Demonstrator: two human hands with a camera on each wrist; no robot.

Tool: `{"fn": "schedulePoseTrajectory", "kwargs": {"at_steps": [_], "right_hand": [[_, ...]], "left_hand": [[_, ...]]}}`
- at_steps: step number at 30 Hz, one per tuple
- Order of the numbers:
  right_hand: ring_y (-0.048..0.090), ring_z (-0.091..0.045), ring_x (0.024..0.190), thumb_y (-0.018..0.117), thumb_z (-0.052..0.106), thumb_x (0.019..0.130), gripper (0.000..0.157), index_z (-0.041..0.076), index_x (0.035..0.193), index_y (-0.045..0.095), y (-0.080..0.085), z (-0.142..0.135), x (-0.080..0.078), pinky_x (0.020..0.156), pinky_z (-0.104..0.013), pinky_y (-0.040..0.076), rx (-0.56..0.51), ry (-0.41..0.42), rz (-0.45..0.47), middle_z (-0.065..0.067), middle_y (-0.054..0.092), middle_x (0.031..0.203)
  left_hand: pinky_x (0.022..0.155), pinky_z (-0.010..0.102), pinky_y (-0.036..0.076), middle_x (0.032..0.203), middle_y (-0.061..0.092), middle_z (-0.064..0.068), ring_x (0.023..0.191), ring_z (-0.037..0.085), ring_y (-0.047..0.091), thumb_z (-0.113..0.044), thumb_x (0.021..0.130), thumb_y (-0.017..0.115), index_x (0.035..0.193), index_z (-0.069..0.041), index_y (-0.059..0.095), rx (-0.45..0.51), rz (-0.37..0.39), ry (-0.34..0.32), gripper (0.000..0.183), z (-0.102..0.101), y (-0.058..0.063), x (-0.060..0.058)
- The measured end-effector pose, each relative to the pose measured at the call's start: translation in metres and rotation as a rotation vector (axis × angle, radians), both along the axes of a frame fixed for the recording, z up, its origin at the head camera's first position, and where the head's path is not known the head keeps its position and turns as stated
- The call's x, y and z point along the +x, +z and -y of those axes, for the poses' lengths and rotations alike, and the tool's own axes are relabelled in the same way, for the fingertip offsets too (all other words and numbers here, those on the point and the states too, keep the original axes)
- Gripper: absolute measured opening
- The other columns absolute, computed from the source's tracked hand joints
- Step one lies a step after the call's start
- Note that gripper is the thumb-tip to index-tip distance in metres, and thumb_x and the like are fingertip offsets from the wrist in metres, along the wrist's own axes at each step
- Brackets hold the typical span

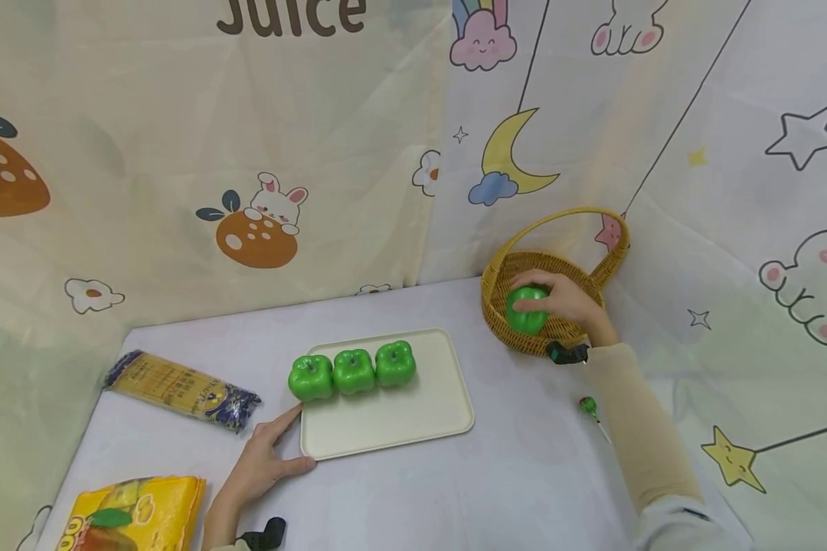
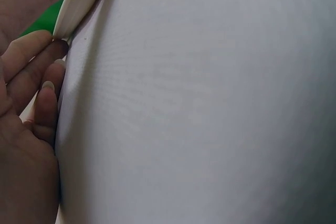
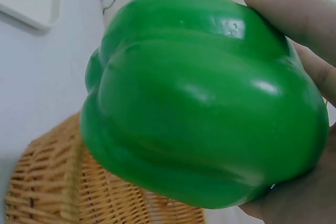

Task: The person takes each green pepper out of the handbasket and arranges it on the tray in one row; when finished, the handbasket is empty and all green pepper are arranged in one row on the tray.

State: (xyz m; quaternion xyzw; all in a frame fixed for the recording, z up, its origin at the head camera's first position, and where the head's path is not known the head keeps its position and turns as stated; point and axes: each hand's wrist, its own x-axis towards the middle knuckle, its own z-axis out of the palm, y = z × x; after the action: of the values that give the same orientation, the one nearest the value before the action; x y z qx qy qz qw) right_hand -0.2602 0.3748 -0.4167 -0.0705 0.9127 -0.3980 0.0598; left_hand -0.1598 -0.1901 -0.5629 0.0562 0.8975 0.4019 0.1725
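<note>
My right hand [image 1: 554,297] holds a green bell pepper [image 1: 526,310] over the wicker basket [image 1: 492,317], with fingers and thumb wrapped round it. Close up in the right wrist view, the glossy pepper [image 3: 199,98] fills the middle, above the woven basket wall [image 3: 42,182]. My left hand [image 1: 262,463] rests on the table against the left side of a cream tray [image 1: 393,421], thumb and forefinger spread along its edge. Three green bell peppers stand in a row on the tray: a left one [image 1: 311,378], a middle one [image 1: 354,371] and a right one [image 1: 395,363].
A gold noodle-like packet [image 1: 182,389] lies left of the tray. Nearer the front left corner is a yellow bag with fruit pictures [image 1: 138,513]. A small green lollipop [image 1: 589,406] lies below the basket, beside my right forearm. Printed cloth walls rise behind the table.
</note>
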Motion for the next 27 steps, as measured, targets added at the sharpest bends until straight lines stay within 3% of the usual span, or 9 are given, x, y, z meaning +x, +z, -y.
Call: {"fn": "schedulePoseTrajectory", "kwargs": {"at_steps": [6, 27], "right_hand": [[0.055, -0.024, 0.107, 0.081, 0.040, 0.083, 0.061, 0.016, 0.135, 0.060, 0.003, 0.011, 0.006, 0.084, -0.031, 0.054, 0.015, 0.015, -0.014, -0.009, 0.061, 0.128], [0.056, -0.027, 0.113, 0.084, 0.030, 0.081, 0.056, 0.023, 0.131, 0.062, -0.021, 0.072, 0.015, 0.089, -0.035, 0.052, -0.052, 0.169, -0.053, -0.007, 0.061, 0.134]], "left_hand": [[0.119, 0.068, 0.030, 0.163, 0.037, 0.011, 0.147, 0.041, 0.033, -0.047, 0.067, 0.089, 0.156, -0.024, 0.037, 0.012, 0.011, 0.006, 0.105, -0.001, 0.001, 0.001], [0.120, 0.069, 0.026, 0.163, 0.037, 0.010, 0.149, 0.041, 0.031, -0.046, 0.067, 0.089, 0.156, -0.025, 0.038, 0.018, 0.003, 0.011, 0.105, 0.000, -0.001, 0.001]]}}
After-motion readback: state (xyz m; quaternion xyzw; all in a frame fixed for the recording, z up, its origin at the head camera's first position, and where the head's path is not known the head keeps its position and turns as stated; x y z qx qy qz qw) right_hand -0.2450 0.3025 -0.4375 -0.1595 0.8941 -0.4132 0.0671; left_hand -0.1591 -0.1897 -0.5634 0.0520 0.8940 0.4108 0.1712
